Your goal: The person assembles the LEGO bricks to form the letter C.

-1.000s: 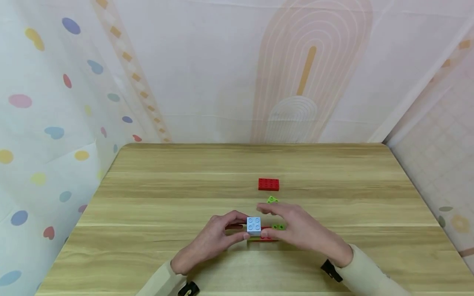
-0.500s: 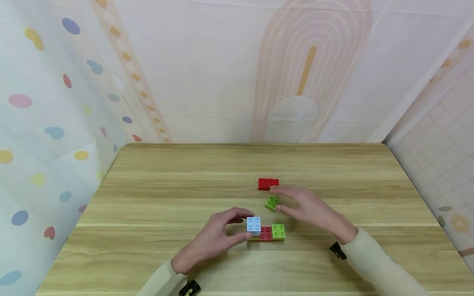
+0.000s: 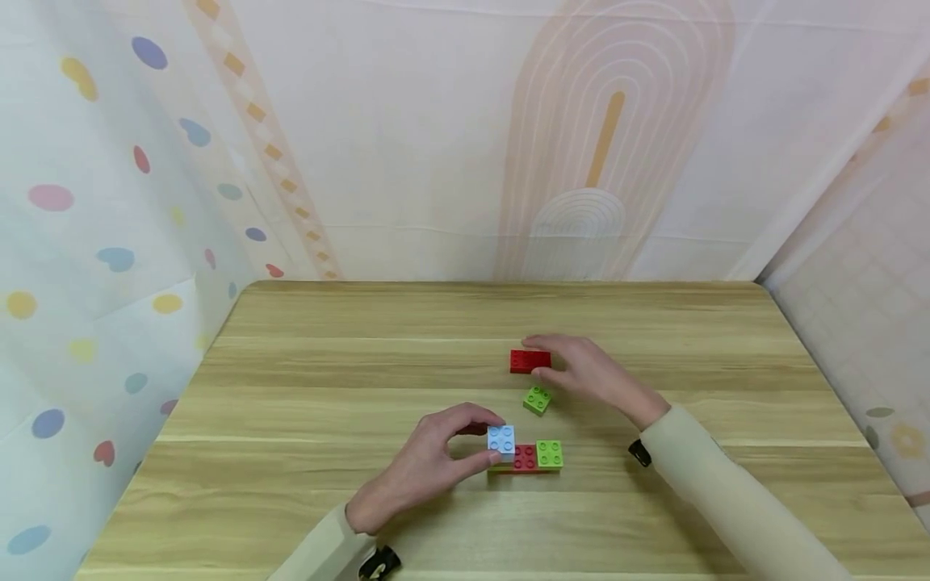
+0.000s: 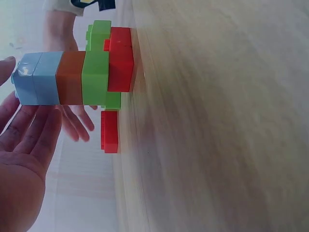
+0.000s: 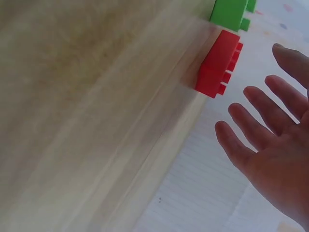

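Note:
A light blue brick [image 3: 501,436] tops a tower standing on the left end of a red brick [image 3: 524,458]. Under the blue, an orange-brown brick [image 4: 70,78] and a green brick [image 4: 95,78] show from the side. A second green brick [image 3: 550,453] sits on the base's right end. My left hand [image 3: 429,453] holds the blue top lightly, thumb in front and fingers behind. Farther out, my right hand [image 3: 592,371] hovers around a loose red brick [image 3: 520,361], its fingers spread and apart from it in the right wrist view.
A loose green brick [image 3: 537,400] lies between the tower and the loose red brick. The wooden table [image 3: 349,363] runs back to a patterned cloth wall [image 3: 407,161].
My right hand has moved from beside the tower, past the loose green brick, out to the loose red brick. The left hand stays at the tower, its thumb slightly farther over the blue brick.

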`<action>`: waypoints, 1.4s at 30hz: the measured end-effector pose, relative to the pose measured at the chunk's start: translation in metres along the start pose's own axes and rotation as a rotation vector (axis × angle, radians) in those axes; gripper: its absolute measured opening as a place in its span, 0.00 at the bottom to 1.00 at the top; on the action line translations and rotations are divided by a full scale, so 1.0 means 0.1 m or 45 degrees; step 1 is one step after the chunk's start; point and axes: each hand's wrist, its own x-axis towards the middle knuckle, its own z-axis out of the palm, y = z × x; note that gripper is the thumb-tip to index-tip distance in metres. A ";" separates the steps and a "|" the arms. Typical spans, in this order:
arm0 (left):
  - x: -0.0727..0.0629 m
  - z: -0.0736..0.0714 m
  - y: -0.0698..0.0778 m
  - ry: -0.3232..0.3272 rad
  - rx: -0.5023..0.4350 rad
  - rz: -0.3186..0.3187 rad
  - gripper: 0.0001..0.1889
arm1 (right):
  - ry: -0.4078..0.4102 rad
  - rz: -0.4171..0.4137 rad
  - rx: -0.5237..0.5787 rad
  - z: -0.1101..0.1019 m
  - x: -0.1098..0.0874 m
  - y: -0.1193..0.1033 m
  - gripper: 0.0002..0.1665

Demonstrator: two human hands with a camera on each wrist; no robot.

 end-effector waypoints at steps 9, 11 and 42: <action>-0.01 0.02 0.01 -0.012 -0.009 -0.048 0.15 | -0.088 0.093 0.027 0.02 0.16 0.06 0.32; -0.01 0.02 0.02 -0.010 -0.012 -0.046 0.15 | -0.099 0.109 0.029 0.03 0.19 0.06 0.32; -0.03 0.03 -0.01 -0.005 -0.046 -0.055 0.13 | 0.039 0.078 0.001 -0.06 0.02 -0.13 0.25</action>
